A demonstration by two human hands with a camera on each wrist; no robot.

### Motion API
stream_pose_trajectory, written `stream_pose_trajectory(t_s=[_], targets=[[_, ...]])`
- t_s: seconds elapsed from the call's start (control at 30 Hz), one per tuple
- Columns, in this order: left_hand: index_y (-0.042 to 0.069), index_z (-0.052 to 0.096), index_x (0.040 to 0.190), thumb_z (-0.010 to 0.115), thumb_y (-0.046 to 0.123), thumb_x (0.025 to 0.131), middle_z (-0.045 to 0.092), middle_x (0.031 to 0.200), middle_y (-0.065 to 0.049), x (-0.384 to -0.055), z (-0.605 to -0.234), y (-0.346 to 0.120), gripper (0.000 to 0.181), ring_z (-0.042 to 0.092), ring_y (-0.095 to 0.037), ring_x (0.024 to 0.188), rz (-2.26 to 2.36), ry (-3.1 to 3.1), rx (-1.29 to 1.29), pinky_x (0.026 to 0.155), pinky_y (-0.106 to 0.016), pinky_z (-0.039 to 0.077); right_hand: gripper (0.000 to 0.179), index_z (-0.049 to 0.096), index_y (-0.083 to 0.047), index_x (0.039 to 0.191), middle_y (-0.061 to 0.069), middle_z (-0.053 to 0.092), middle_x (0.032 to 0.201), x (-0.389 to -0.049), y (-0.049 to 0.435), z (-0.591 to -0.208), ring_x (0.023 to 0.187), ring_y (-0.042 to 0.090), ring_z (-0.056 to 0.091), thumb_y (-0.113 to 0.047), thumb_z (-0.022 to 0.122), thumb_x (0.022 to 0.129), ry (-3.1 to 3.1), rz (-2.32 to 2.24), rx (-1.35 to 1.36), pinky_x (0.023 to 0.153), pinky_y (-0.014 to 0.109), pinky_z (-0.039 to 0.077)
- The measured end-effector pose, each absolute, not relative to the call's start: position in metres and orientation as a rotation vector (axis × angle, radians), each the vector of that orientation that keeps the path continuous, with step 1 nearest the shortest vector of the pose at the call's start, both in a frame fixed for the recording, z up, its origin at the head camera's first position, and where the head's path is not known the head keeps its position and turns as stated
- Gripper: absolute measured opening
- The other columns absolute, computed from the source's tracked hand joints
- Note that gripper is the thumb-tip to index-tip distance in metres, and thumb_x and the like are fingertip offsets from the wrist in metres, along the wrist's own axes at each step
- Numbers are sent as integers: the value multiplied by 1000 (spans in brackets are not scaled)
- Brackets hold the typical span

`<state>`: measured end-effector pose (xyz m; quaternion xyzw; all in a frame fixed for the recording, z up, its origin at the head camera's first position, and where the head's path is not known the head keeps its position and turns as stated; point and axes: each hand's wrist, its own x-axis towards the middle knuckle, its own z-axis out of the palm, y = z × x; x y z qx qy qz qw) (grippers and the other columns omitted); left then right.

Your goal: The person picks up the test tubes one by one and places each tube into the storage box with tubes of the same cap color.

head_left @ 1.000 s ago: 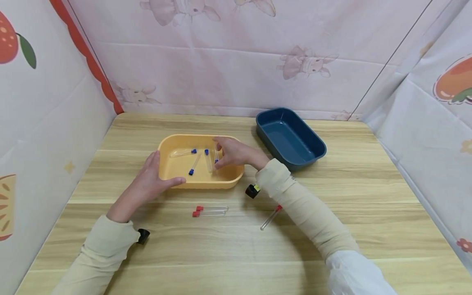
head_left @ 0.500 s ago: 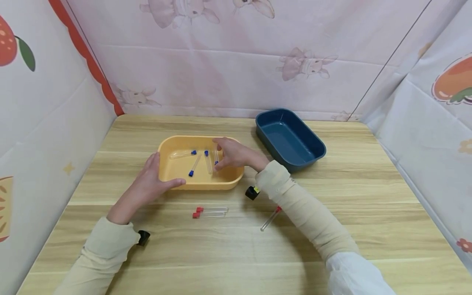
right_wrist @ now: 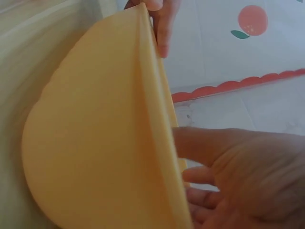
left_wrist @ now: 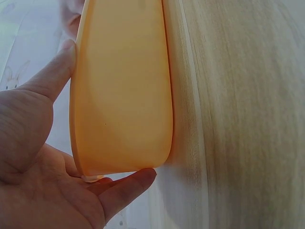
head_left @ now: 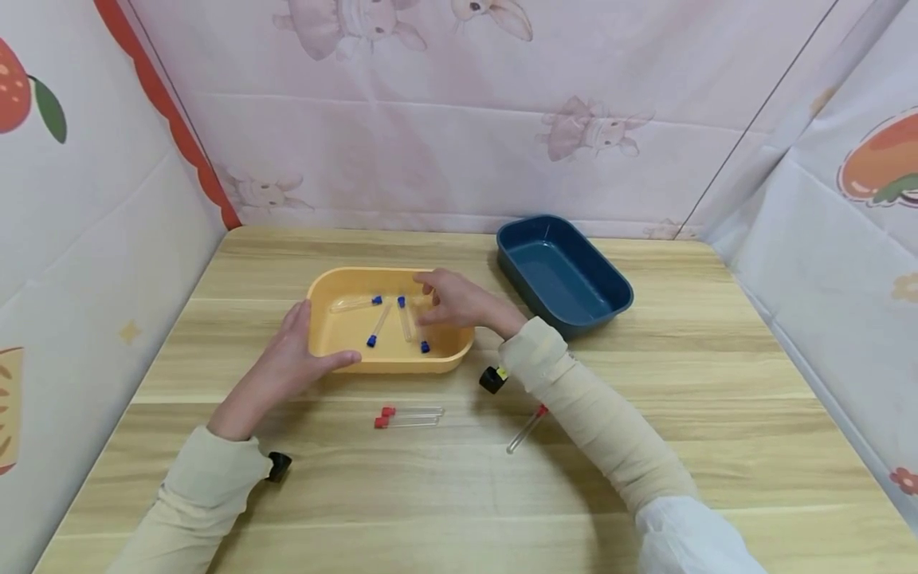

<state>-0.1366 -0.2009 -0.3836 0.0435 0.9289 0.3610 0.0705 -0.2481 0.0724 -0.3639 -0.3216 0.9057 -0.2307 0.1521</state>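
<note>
My left hand (head_left: 287, 355) grips the left end of a yellow plastic basin (head_left: 383, 365), its thumb on the near rim. In the left wrist view the fingers wrap the end of the basin's wall (left_wrist: 124, 95). Over the right part of the basin my right hand (head_left: 459, 301) hangs with thumb and fingers spread apart. Just below it is a test tube with a blue cap (head_left: 425, 347), its glass blurred and partly behind the thumb. Several other blue-capped test tubes (head_left: 380, 325) lie inside. The right wrist view shows the basin's outer wall (right_wrist: 90, 129) covering my right fingertips.
A dark blue basin (head_left: 566, 279) stands at the back right. Two red-capped test tubes (head_left: 409, 417) lie side by side in front of the yellow basin. Another red-capped tube (head_left: 527, 430) lies beside my right forearm, all on the wooden table (head_left: 430, 510).
My right hand has let go of a blue-capped test tube, which has dropped toward the near side of the yellow basin. The left hand keeps its hold on the basin.
</note>
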Motion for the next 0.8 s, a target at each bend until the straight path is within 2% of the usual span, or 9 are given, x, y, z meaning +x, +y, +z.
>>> stream_pose_trajectory(t_s=[0.17,0.4,0.53,0.8], targets=[[3,0,164,82,46,89,22,159,-30,-136,-382,-199,119,41,-44,126,1087,2793,139,110,-64,39,57,55,6,144,22,66,126,-247,84,-363,108,29,64,-23,74,98,2661,-840,-966,95,38,53],[3,3,164,82,47,88,26,155,-29,-136,-382,-199,118,42,-43,122,1088,2801,151,107,-63,42,46,60,7,138,24,66,123,-241,102,-359,107,30,64,-16,71,99,2718,-1158,-941,91,41,55],[4,1,164,82,48,88,25,156,-29,-135,-383,-199,119,41,-44,124,1089,2792,134,109,-64,40,46,59,2,141,21,66,127,-234,111,-355,108,27,65,-18,69,101,2763,-1240,-894,90,40,55],[4,4,164,82,46,88,27,154,-28,-134,-383,-200,117,41,-43,123,1101,2805,144,108,-62,41,52,52,2,146,18,64,128,-217,131,-346,114,30,63,-19,69,102,2823,-1356,-844,93,47,54]])
